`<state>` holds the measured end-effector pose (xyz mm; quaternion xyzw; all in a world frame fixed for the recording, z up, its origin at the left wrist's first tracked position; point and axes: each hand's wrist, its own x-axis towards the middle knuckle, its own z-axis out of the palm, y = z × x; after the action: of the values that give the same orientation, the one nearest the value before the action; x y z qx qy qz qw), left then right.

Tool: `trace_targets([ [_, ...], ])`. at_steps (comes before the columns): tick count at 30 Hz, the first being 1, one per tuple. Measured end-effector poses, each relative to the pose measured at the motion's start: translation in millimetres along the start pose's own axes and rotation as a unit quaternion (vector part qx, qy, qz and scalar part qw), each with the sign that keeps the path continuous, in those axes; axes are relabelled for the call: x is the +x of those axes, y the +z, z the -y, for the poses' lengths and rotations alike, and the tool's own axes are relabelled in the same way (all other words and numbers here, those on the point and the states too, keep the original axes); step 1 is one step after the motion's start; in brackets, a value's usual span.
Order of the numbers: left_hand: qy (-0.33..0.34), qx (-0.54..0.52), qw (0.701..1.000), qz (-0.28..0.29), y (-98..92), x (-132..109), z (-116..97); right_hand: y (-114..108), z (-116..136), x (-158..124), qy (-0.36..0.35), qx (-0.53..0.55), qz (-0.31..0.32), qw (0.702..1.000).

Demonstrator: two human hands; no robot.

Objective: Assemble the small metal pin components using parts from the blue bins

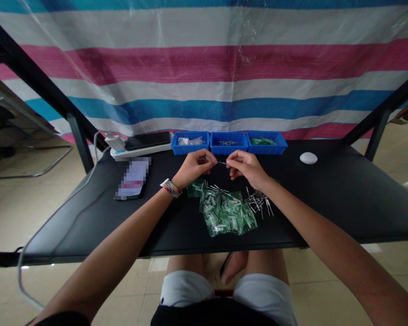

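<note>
My left hand (201,161) and my right hand (245,166) are raised over the middle of the black table. Between their fingertips stretches a thin silvery metal pin (221,163), pinched at both ends; its exact kind is too small to tell. Below the hands lies a pile of small green-tinted clear bags (226,213) with metal and white pieces inside. Loose metal pins (217,188) rest at the pile's upper edge. More loose metal pins (258,203) are scattered beside it, near my right forearm.
Behind my hands stand three blue bins: the left bin (190,151) holds clear bags, the middle bin (228,150) metal pins, the right bin (267,150) green bags. A phone (133,179), power strip (143,151) and cable are left; a white mouse (308,158) is right.
</note>
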<state>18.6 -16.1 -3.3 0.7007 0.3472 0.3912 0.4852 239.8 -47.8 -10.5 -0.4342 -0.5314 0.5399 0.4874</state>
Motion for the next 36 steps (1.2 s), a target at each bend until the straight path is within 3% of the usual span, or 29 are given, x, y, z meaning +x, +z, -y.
trace_targets([
  [5,0.006,-0.010,1.000,-0.008,1.1,0.7,1.3,-0.1,-0.6,-0.7,0.009,0.010,0.018,1.000],
  [9,0.009,-0.014,1.000,-0.001,1.9,0.2,-1.0,-1.6,0.6,-0.3,-0.021,0.013,-0.002,1.000],
  [13,0.019,0.000,1.000,-0.024,-4.0,0.1,-1.9,-11.9,6.1,6.2,-0.077,0.001,-0.084,0.993],
  [17,0.040,0.123,0.988,-0.080,-16.1,1.8,5.0,-32.2,8.7,18.9,-0.150,-0.044,-0.197,0.968],
  [19,0.046,0.186,0.976,-0.106,-21.4,2.6,9.3,-42.8,7.3,24.6,-0.146,-0.076,-0.186,0.969],
  [22,0.057,0.297,0.948,-0.100,-25.4,2.6,12.6,-54.6,4.5,29.4,-0.129,-0.109,-0.161,0.972],
  [26,0.063,0.428,0.901,-0.028,-23.9,0.0,12.1,-56.7,4.1,28.3,-0.148,-0.122,-0.176,0.965],
  [30,0.065,0.483,0.873,0.018,-20.7,-3.3,8.6,-46.7,5.2,22.8,-0.148,-0.145,-0.135,0.969],
  [33,0.067,0.492,0.868,0.026,-19.4,-5.0,3.3,-38.9,2.7,18.9,-0.138,-0.163,-0.099,0.972],
  [36,0.073,0.460,0.885,0.007,-19.1,-4.5,-0.4,-33.9,-2.1,16.7,-0.128,-0.174,-0.078,0.973],
])
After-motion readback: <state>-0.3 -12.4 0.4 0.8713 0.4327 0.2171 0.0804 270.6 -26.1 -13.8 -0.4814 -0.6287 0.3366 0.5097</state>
